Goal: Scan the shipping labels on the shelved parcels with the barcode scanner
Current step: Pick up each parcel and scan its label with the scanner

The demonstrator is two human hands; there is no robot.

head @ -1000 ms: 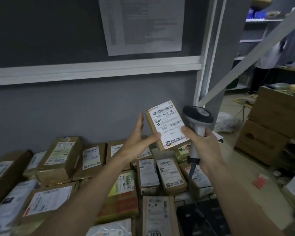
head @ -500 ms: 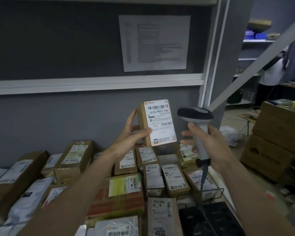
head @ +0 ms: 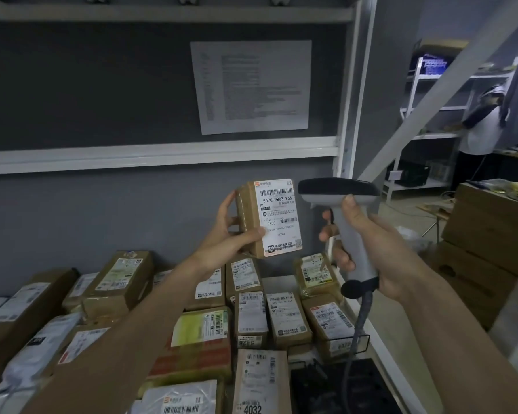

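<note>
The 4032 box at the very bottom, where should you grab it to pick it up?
Probably by its two long side edges, coming down from above. The 4032 box lies flat, label up, its sides looking clear. The left hand already holds a small parcel and the right hand the scanner, so one must be freed first.

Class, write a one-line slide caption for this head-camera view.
Left hand holds a small parcel label-out while the right hand grips a corded barcode scanner beside it, above shelved parcels.

We see brown cardboard parcel [head: 248, 222], glossy white paper label [head: 278, 216]; beside parcel, smooth grey plastic scanner [head: 341, 204].
</note>
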